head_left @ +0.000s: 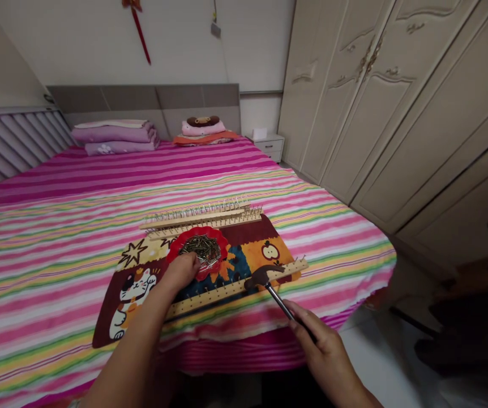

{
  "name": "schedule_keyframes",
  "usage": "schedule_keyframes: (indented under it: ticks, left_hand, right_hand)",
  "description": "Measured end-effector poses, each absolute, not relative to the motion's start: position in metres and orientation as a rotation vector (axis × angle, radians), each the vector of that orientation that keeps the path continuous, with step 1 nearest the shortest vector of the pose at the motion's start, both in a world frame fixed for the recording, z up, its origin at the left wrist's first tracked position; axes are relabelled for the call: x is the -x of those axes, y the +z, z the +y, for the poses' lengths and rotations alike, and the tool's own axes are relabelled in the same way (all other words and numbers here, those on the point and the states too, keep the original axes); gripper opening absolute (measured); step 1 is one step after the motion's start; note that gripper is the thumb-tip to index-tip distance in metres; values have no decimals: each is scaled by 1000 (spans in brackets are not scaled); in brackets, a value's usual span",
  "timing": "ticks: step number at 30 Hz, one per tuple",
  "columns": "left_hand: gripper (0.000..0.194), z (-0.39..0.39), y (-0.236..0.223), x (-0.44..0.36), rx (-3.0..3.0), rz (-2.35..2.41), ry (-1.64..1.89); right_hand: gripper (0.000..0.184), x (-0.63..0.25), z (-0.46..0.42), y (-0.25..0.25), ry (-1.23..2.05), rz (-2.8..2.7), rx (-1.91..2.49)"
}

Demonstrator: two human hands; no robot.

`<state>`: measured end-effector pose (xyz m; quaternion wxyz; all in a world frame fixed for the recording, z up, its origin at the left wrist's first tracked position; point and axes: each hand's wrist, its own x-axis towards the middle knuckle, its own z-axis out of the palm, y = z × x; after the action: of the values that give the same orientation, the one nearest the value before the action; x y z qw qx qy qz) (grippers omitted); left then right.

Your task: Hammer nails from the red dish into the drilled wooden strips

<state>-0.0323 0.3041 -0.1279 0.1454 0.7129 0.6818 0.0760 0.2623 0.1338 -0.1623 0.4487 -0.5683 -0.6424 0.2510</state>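
My left hand (187,267) reaches to the near rim of a red scalloped bowl (222,241) full of loose nails (204,246). Its fingers are bent down and mostly hidden, so I cannot see whether a nail is in them. With my right hand (322,343) I grip the dark handle of a claw hammer (263,277). The hammer's head rests on or just above a long wooden strip (222,290) lying along the near side of a patterned mat. Nails stand upright in a row along that strip.
More wooden strips (197,219) studded with nails lie behind the bowl. The patterned mat (108,317) is spread on a bed with a striped sheet (57,249). Folded bedding (116,136) sits by the headboard. A wardrobe (354,102) stands at the right.
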Motion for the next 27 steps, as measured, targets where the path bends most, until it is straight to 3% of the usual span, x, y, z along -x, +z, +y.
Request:
schedule_keyframes:
  ticks: [7,10,13,19,24,27]
  left_hand:
    - [24,277,-113,61,-1426,1631,983]
    - [41,267,-112,66,-1146,1506,1148]
    - [46,266,-114,66,-973,1495,1275]
    - [54,259,-115,65,-893,1425,1356]
    - [39,233,-106,77,-838,1430,1254]
    - [43,217,-102,83,-808,1421,1200]
  right_hand:
    - [35,-256,131,-163,682,-1581,1419]
    - [35,-251,129,-163,710,-1576,1412]
    - [35,-248,127,-163,709,-1586,1414]
    - [37,-250,122,-162,693,-1609,1418]
    - [39,-251,119,-165,708,-1618,1442]
    - [38,-248,119,-163,739,-1614,1411]
